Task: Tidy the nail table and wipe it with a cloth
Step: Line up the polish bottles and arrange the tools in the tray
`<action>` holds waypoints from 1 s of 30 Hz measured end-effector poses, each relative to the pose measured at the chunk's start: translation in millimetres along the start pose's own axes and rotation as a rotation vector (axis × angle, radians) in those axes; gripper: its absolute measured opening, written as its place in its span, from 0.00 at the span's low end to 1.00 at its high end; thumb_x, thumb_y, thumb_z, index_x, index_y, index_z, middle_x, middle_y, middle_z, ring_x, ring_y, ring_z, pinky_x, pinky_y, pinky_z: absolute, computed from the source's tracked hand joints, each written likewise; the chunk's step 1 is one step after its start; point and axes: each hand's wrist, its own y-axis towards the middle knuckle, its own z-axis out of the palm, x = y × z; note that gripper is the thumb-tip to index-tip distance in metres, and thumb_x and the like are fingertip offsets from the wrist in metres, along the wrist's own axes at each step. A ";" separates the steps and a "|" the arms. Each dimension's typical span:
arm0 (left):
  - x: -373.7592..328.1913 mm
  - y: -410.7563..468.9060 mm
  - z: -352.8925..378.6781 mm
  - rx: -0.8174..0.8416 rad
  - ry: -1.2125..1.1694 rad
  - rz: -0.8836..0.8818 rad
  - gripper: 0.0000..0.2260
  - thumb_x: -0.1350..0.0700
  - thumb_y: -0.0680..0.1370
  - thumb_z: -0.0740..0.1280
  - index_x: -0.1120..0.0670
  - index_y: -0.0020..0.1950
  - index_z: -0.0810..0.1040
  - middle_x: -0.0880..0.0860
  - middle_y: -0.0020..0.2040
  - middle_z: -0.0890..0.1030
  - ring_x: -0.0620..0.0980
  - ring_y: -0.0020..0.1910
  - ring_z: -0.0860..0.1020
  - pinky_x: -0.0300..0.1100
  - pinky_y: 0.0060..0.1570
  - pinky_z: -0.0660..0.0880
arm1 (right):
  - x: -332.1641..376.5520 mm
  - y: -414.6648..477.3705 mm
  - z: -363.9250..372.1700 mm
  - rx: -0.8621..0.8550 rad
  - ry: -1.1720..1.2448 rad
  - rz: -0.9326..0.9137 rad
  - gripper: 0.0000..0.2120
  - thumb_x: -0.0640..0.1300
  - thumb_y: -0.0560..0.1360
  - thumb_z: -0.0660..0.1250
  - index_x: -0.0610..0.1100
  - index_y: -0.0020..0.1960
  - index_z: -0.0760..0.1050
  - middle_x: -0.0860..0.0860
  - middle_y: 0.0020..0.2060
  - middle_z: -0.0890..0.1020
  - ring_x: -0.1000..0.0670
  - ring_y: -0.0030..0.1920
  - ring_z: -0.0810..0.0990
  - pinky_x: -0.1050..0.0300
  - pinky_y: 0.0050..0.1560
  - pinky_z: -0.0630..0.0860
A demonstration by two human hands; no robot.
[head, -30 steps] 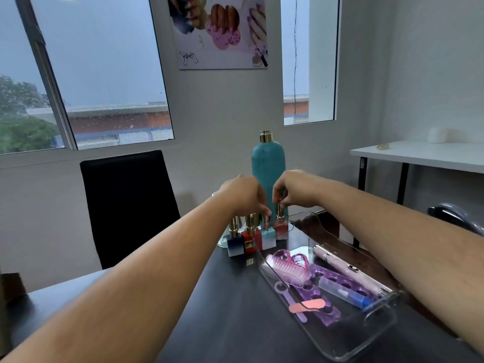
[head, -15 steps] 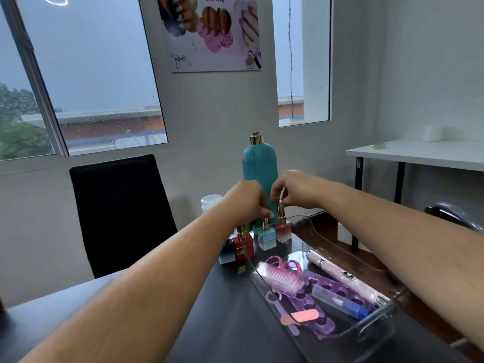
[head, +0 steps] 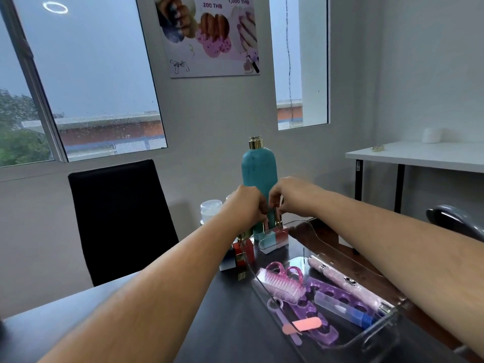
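Note:
On the dark nail table (head: 230, 323), my left hand (head: 245, 205) pinches the gold cap of a light-blue polish bottle (head: 267, 242). Right beside it, my right hand (head: 292, 197) pinches the cap of a pink-red polish bottle (head: 281, 235). The two bottles touch each other at the far end of a clear tray (head: 379, 334); whether they rest on anything I cannot tell. A red polish bottle (head: 247, 252) and a dark-blue one (head: 226, 263) stand to the left, under my left forearm. A tall teal bottle (head: 259, 166) rises behind my hands.
The tray holds a pink brush (head: 282, 282), purple toe separators (head: 324, 334), a pink pen-like tool (head: 340, 279), a blue-capped tube (head: 343, 309) and an orange file (head: 303, 324). A white jar (head: 210, 209) sits far left. A black chair (head: 117, 218) and a white side table (head: 419, 155) stand beyond.
Both hands have drawn the light-blue and pink-red bottles to the right, out of the row. The red and dark-blue bottles stayed behind. My view has tilted up a little.

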 end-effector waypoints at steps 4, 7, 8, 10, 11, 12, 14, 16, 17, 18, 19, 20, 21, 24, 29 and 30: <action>1.5 -0.1 0.2 -0.016 0.008 0.017 0.06 0.59 0.70 0.72 0.54 0.47 0.82 0.54 0.45 0.82 0.52 0.44 0.80 0.47 0.48 0.79 | 0.5 -1.2 2.0 -0.031 -0.037 -0.025 0.09 0.35 0.69 0.72 0.48 0.45 0.81 0.53 0.42 0.78 0.54 0.40 0.74 0.68 0.33 0.62; 2.6 0.3 1.4 -0.027 0.013 0.021 0.06 0.59 0.71 0.72 0.54 0.47 0.82 0.53 0.44 0.82 0.51 0.43 0.80 0.47 0.48 0.79 | 0.9 -1.8 2.4 -0.045 -0.044 -0.029 0.09 0.35 0.69 0.72 0.48 0.45 0.80 0.50 0.45 0.80 0.52 0.42 0.76 0.68 0.34 0.64; 2.8 0.3 1.9 -0.027 0.014 0.019 0.06 0.59 0.71 0.72 0.54 0.47 0.82 0.53 0.44 0.82 0.50 0.43 0.79 0.47 0.48 0.79 | 1.4 -2.4 2.5 -0.046 -0.048 -0.031 0.09 0.35 0.70 0.71 0.48 0.45 0.80 0.50 0.45 0.80 0.52 0.42 0.76 0.69 0.34 0.64; 2.7 0.0 1.8 -0.030 0.014 0.020 0.07 0.57 0.70 0.72 0.54 0.47 0.82 0.52 0.45 0.82 0.49 0.42 0.79 0.44 0.47 0.79 | 2.4 -3.8 1.1 -0.044 -0.052 -0.033 0.08 0.36 0.70 0.71 0.47 0.46 0.80 0.50 0.46 0.80 0.52 0.43 0.76 0.69 0.34 0.64; 2.7 -0.4 0.6 -0.035 0.007 0.023 0.08 0.56 0.70 0.73 0.54 0.48 0.82 0.52 0.45 0.82 0.48 0.42 0.79 0.41 0.46 0.78 | 2.9 -4.8 -0.8 -0.044 -0.047 -0.032 0.08 0.36 0.70 0.71 0.46 0.46 0.80 0.50 0.46 0.81 0.52 0.43 0.76 0.68 0.35 0.65; 2.9 -1.2 -1.6 -0.045 -0.006 0.026 0.10 0.55 0.69 0.74 0.54 0.49 0.81 0.51 0.45 0.81 0.47 0.42 0.78 0.39 0.44 0.77 | 3.2 -6.1 -3.8 -0.049 -0.038 -0.030 0.07 0.37 0.70 0.71 0.46 0.47 0.80 0.49 0.46 0.81 0.52 0.44 0.77 0.68 0.36 0.66; 4.7 -3.7 -11.1 -0.092 -0.026 0.023 0.10 0.54 0.69 0.74 0.54 0.49 0.80 0.49 0.45 0.80 0.45 0.42 0.77 0.36 0.43 0.73 | 4.9 -9.2 -12.8 -0.070 -0.012 -0.027 0.07 0.38 0.71 0.72 0.45 0.48 0.79 0.50 0.46 0.80 0.53 0.44 0.77 0.67 0.37 0.67; 9.4 -9.7 -26.3 -0.173 -0.037 0.017 0.09 0.54 0.70 0.73 0.53 0.48 0.80 0.48 0.44 0.79 0.44 0.41 0.76 0.34 0.42 0.70 | 11.1 -12.3 -21.4 -0.098 0.020 -0.039 0.07 0.39 0.71 0.73 0.45 0.48 0.79 0.51 0.45 0.80 0.57 0.40 0.75 0.69 0.36 0.66; 12.7 -13.2 -34.0 -0.214 -0.040 0.019 0.08 0.53 0.70 0.73 0.53 0.47 0.80 0.46 0.43 0.78 0.43 0.40 0.75 0.33 0.42 0.69 | 16.1 -13.4 -24.4 -0.107 0.039 -0.054 0.07 0.40 0.71 0.72 0.45 0.49 0.79 0.52 0.44 0.79 0.59 0.39 0.74 0.70 0.35 0.66; 17.2 -18.4 -41.4 -0.250 -0.038 0.018 0.08 0.53 0.71 0.73 0.53 0.48 0.80 0.45 0.42 0.77 0.42 0.40 0.75 0.31 0.42 0.68 | 23.3 -14.2 -26.0 -0.104 0.057 -0.074 0.07 0.40 0.71 0.72 0.45 0.50 0.79 0.53 0.43 0.78 0.60 0.38 0.74 0.71 0.35 0.65; 21.9 -24.3 -47.3 -0.277 -0.031 0.012 0.08 0.53 0.71 0.72 0.53 0.48 0.80 0.44 0.41 0.76 0.41 0.39 0.74 0.31 0.42 0.67 | 31.3 -14.8 -26.5 -0.090 0.074 -0.094 0.08 0.41 0.72 0.71 0.45 0.50 0.80 0.54 0.43 0.78 0.60 0.39 0.74 0.71 0.36 0.66; 27.3 -31.0 -51.5 -0.295 -0.018 0.002 0.08 0.53 0.71 0.72 0.53 0.48 0.80 0.44 0.41 0.76 0.41 0.39 0.74 0.31 0.41 0.67 | 39.8 -14.9 -25.6 -0.064 0.088 -0.111 0.08 0.41 0.72 0.71 0.45 0.51 0.80 0.54 0.43 0.79 0.59 0.40 0.75 0.71 0.36 0.68; 33.0 -38.1 -53.8 -0.303 -0.004 -0.010 0.07 0.53 0.71 0.72 0.52 0.48 0.80 0.44 0.40 0.76 0.41 0.39 0.74 0.31 0.41 0.67 | 48.0 -14.5 -23.9 -0.030 0.097 -0.125 0.08 0.41 0.72 0.71 0.45 0.51 0.80 0.53 0.44 0.80 0.58 0.42 0.77 0.70 0.38 0.70; 48.5 -59.1 -51.1 -0.233 0.019 -0.039 0.08 0.52 0.71 0.72 0.52 0.48 0.81 0.45 0.38 0.77 0.41 0.37 0.74 0.34 0.41 0.70 | 66.3 -10.3 -16.1 0.068 0.085 -0.147 0.10 0.42 0.72 0.71 0.45 0.53 0.80 0.52 0.47 0.82 0.56 0.46 0.80 0.63 0.49 0.77; 56.4 -76.4 -33.1 -0.061 0.064 -0.028 0.11 0.52 0.70 0.71 0.51 0.52 0.82 0.48 0.43 0.82 0.44 0.39 0.76 0.35 0.44 0.71 | 81.7 -4.6 -5.7 0.159 0.060 -0.132 0.09 0.41 0.72 0.71 0.45 0.52 0.81 0.52 0.46 0.82 0.56 0.45 0.79 0.64 0.48 0.75; 55.8 -76.5 -30.2 -0.056 0.060 -0.027 0.10 0.53 0.70 0.71 0.51 0.51 0.82 0.49 0.44 0.83 0.46 0.41 0.77 0.37 0.44 0.72 | 83.1 -3.9 -4.8 0.164 0.051 -0.131 0.08 0.40 0.72 0.71 0.45 0.51 0.81 0.53 0.44 0.82 0.56 0.45 0.79 0.65 0.46 0.74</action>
